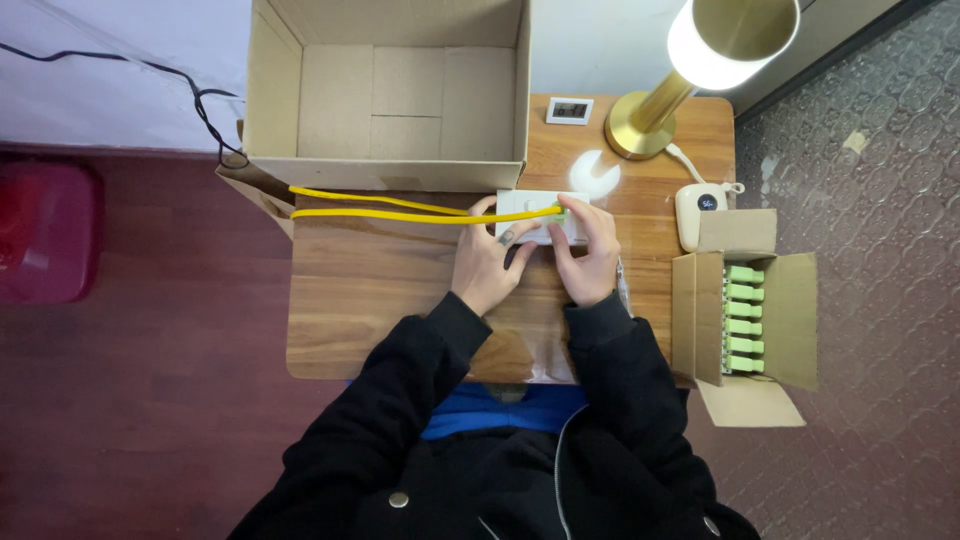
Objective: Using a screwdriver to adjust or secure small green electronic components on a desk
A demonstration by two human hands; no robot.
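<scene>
Large box: open brown cardboard carton [385, 100], upper centre, empty.
Small box: brown cardboard carton [745, 310], right, holding a row of green pieces [745, 320].
Held item: flat white rectangular device [540, 215], centre of wooden bench [370, 300], long axis left-right, yellow cables [400, 208] trailing left.
Fingers: left hand [490, 265] and right hand [590, 255] gripping the device.

i see my left hand [487, 268] and right hand [587, 262] both resting on a small white box [541, 214] on the wooden tabletop [370, 300]. a yellow cable [400, 208] runs from it toward the empty cardboard box [385, 95]. a carton of green pieces [744, 318] sits to the right, near a brass lamp [690, 60].
</scene>
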